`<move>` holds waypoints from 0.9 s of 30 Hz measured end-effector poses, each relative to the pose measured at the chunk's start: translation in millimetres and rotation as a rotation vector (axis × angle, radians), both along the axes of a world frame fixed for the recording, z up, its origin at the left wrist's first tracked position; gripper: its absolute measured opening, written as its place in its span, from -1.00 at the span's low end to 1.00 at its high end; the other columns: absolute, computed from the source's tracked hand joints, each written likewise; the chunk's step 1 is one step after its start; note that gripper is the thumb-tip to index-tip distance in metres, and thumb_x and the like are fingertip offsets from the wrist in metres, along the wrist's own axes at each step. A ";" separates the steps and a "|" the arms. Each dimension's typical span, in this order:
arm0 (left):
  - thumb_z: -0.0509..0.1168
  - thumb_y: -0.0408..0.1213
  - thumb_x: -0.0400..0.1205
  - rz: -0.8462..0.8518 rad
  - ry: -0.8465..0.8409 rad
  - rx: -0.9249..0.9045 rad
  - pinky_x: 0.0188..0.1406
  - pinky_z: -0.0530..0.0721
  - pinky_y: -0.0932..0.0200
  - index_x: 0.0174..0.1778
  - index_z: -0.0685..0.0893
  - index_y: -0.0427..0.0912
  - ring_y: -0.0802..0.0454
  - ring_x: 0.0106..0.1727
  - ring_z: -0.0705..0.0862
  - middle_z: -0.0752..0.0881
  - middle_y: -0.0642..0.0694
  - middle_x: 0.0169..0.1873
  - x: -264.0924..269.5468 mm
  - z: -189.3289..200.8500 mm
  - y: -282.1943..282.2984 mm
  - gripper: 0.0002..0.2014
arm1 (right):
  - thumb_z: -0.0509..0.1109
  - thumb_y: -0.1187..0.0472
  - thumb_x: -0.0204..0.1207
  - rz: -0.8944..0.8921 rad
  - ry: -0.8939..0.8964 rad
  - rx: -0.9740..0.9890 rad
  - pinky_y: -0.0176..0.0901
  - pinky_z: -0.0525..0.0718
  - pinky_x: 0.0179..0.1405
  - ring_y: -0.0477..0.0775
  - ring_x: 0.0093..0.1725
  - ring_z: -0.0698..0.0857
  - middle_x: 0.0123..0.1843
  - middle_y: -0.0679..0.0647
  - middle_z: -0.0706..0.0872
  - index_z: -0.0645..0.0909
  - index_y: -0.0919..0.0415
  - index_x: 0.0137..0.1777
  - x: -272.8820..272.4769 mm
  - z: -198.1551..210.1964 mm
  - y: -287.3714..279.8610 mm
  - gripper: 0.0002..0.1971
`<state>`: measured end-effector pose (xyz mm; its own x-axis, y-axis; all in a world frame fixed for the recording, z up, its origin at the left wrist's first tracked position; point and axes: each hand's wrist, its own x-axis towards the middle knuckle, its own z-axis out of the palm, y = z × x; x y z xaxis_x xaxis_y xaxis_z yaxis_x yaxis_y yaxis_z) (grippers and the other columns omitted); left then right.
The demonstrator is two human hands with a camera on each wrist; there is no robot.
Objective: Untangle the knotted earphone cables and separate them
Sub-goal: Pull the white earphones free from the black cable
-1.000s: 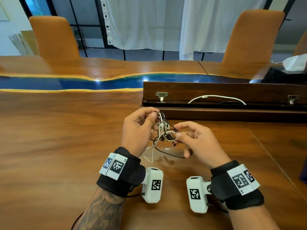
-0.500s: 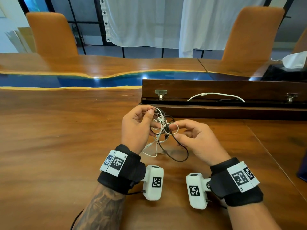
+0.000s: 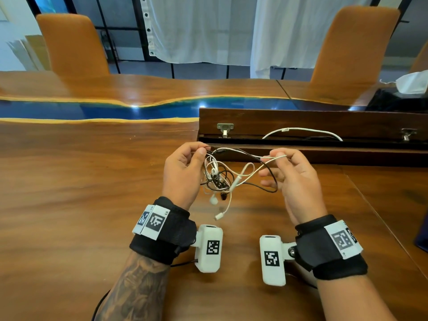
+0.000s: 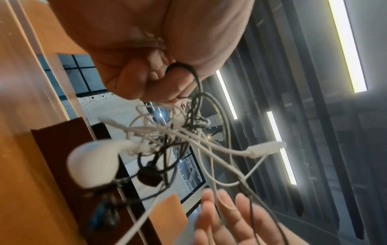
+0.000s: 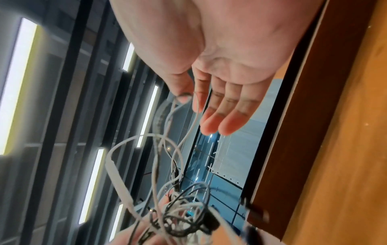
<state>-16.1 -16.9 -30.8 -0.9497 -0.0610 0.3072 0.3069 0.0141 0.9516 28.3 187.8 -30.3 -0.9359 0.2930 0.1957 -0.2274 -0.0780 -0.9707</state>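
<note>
A knot of white and black earphone cables (image 3: 218, 179) hangs above the wooden table between my hands. My left hand (image 3: 185, 167) pinches cable strands at the top of the tangle (image 4: 180, 116) between thumb and curled fingers. My right hand (image 3: 289, 167) pinches a white cable (image 3: 268, 156) between thumb and forefinger, pulled out to the right; its other fingers (image 5: 220, 119) stay straight. A black cable loop (image 3: 271, 179) sags beside the right palm. A white earbud (image 3: 213, 200) and a white plug (image 3: 218, 216) dangle below the knot. The earbud (image 4: 94, 164) fills the left wrist view.
A dark wooden cable box (image 3: 301, 121) with a raised lid lies just behind my hands, a white cord (image 3: 301, 130) arching out of it. A blue resin strip (image 3: 92, 110) runs across the table. Orange chairs (image 3: 74, 45) stand beyond. A dark object (image 3: 422, 237) sits at the right edge.
My hands have drawn apart. The right hand has pulled a white strand out to the right, and the compact knot has loosened into longer loops with the earbud and plug now dangling.
</note>
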 end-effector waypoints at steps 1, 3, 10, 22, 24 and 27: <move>0.19 -0.39 0.79 -0.020 -0.009 0.012 -0.55 0.44 0.32 0.06 0.72 -0.18 0.18 -0.53 0.48 0.61 0.09 -0.45 1.2 0.7 1.4 -0.82 | 0.25 0.19 0.76 0.066 0.010 -0.044 -0.03 0.78 -0.11 0.15 -0.02 0.81 0.10 0.22 0.82 0.69 0.13 0.06 0.7 1.1 -0.4 -0.82; 0.14 -0.40 0.81 -0.066 -0.020 0.033 -0.59 0.45 0.26 0.05 0.67 -0.16 0.12 -0.53 0.50 0.63 0.00 -0.38 3.9 3.1 4.7 -0.81 | 0.17 0.18 0.63 0.228 0.063 -0.096 0.01 0.76 0.00 0.22 0.05 0.79 0.04 0.27 0.82 0.74 0.13 -0.06 4.4 3.8 -0.8 -0.72; 0.07 -0.37 0.84 -0.149 -0.033 0.066 -0.40 0.66 0.18 0.06 0.61 -0.15 0.06 -0.25 0.71 0.71 -0.08 -0.24 10.9 8.0 9.8 -0.80 | 0.21 0.19 0.80 0.173 -0.029 0.279 -0.17 0.65 -0.36 0.04 -0.45 0.65 -0.31 0.10 0.73 0.69 0.17 0.05 5.5 -2.0 -9.7 -0.78; 0.16 -0.30 0.64 -0.335 -0.131 0.285 -0.31 0.67 0.08 -0.21 0.61 -0.17 -0.02 -0.22 0.62 0.65 -0.10 -0.25 13.5 13.9 12.8 -0.84 | 0.54 0.25 0.57 0.094 -0.084 0.461 -0.37 0.63 -0.17 -0.04 -0.13 0.74 0.06 -0.04 0.79 0.69 -0.10 0.17 -0.2 -12.9 -7.4 -0.73; 0.17 -0.29 0.56 -0.330 -0.139 0.268 -0.36 0.69 0.08 -0.25 0.59 -0.20 0.01 -0.26 0.65 0.66 -0.06 -0.29 13.2 15.0 11.6 -0.87 | 0.49 0.29 0.61 0.093 -0.075 0.425 -0.37 0.63 -0.20 -0.02 -0.08 0.79 -0.01 -0.01 0.83 0.69 -0.02 0.04 -0.3 -12.4 -9.3 -0.84; 0.22 -0.31 0.72 -0.208 -0.115 0.070 -0.35 0.65 0.05 -0.34 0.57 -0.19 0.02 -0.32 0.66 0.65 0.01 -0.40 11.0 11.3 9.2 -0.72 | 0.42 0.36 0.65 0.074 -0.066 0.332 -0.32 0.68 -0.30 0.03 -0.15 0.85 -0.09 0.07 0.86 0.64 0.07 0.04 -0.1 -9.2 -11.5 -0.85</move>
<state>-5.1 -7.7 -19.4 -0.9726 0.1217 0.1981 0.1858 -0.1053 0.9769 28.2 176.3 -39.5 -0.9660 0.1543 0.2073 -0.1687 0.2309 -0.9582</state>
